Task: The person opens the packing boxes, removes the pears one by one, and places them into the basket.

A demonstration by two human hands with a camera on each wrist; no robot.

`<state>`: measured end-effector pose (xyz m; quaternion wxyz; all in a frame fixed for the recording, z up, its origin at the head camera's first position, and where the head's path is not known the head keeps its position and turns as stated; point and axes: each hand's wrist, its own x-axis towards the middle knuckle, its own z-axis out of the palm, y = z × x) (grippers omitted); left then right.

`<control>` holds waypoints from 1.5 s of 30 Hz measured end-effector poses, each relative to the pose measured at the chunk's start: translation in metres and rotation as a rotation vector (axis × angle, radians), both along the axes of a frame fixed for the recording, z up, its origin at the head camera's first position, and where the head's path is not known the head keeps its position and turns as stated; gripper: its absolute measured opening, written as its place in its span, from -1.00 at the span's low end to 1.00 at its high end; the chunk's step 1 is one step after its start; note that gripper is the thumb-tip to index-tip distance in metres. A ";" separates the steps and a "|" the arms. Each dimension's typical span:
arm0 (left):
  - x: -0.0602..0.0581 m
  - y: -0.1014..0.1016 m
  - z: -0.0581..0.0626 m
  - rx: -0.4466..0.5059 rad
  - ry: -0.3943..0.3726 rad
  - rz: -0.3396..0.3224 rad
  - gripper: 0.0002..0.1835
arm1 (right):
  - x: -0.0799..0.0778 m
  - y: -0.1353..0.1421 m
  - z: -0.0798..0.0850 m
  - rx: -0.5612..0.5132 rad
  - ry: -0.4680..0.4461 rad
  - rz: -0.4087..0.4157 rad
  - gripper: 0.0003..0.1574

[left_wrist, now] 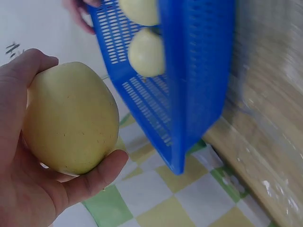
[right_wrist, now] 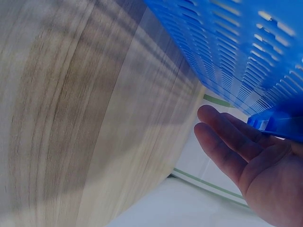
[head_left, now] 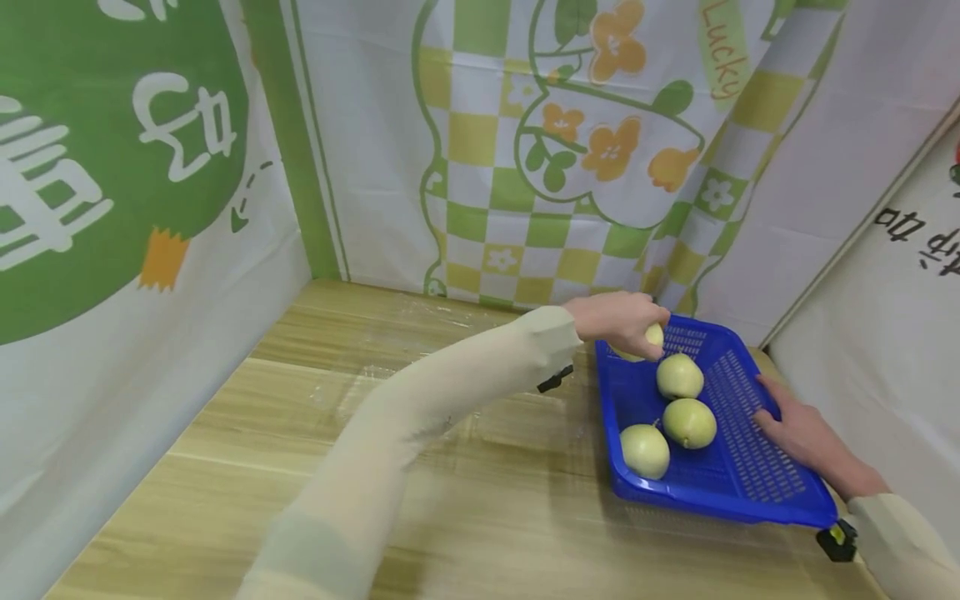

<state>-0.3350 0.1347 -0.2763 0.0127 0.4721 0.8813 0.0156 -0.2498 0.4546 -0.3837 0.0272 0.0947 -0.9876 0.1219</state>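
Note:
My left hand (head_left: pixel 618 321) holds a pale yellow-green pear (left_wrist: pixel 71 118) with thumb and fingers curled round its sides, over the far left corner of a blue plastic basket (head_left: pixel 780 454). Inside the basket lie three more pears in plain sight: one near the far end (head_left: pixel 680 377), one in the middle (head_left: pixel 689 423) and one by the near left corner (head_left: pixel 644 452). A pale yellow patch shows just under the left hand. My right hand (head_left: pixel 806 433) grips the basket's right rim, thumb on the inner side; its other fingers (right_wrist: pixel 227 151) extend along the outside.
The basket stands on a wood-grain table (head_left: pixel 480 500), near its right side. Crumpled clear plastic film (head_left: pixel 420 321) lies left of the basket. Printed cloths hang close behind the table (head_left: pixel 510 167) and on the left (head_left: pixel 270 250) and right (head_left: pixel 892 350).

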 end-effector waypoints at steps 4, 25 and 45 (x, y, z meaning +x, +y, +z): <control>-0.004 0.011 0.001 0.045 -0.057 0.023 -0.65 | 0.000 0.001 0.001 -0.001 0.007 -0.003 -0.20; -0.008 0.060 -0.024 0.129 -0.232 0.162 -0.50 | 0.001 0.000 0.000 -0.009 -0.014 -0.015 -0.20; 0.003 0.083 -0.043 -0.015 -0.321 0.397 -0.50 | -0.001 0.004 0.000 -0.008 -0.011 -0.015 -0.19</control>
